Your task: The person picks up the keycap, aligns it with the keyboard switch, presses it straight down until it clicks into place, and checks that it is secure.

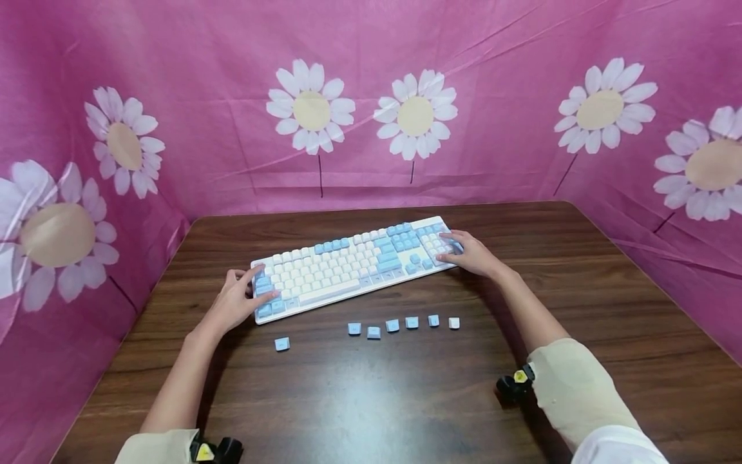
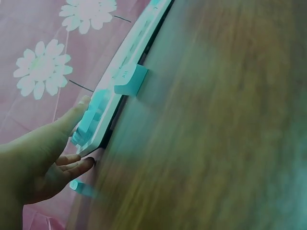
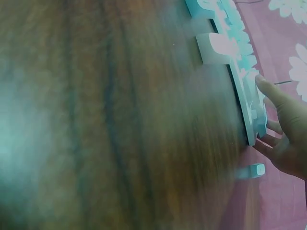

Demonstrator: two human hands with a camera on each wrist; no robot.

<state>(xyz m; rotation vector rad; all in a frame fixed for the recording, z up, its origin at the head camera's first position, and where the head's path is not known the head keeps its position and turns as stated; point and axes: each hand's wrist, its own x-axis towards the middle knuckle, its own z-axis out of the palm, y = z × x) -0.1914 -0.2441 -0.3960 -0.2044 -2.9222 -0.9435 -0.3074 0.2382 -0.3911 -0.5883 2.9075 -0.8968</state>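
Note:
A white and light-blue computer keyboard lies slantwise on the table, its right end farther back. My left hand grips its left end, thumb over the blue keys; in the left wrist view the other fingers are at the end's lower edge. At the opposite end my right hand holds the number-pad side, with the thumb on top and fingers beside the edge. In front of the keyboard lie several loose blue keycaps in a rough row, ending with a white keycap on the right.
One blue keycap lies apart, left of the row and near my left forearm. The dark wooden table reflects a bright glare. A pink cloth with large daisies hangs around its back and sides.

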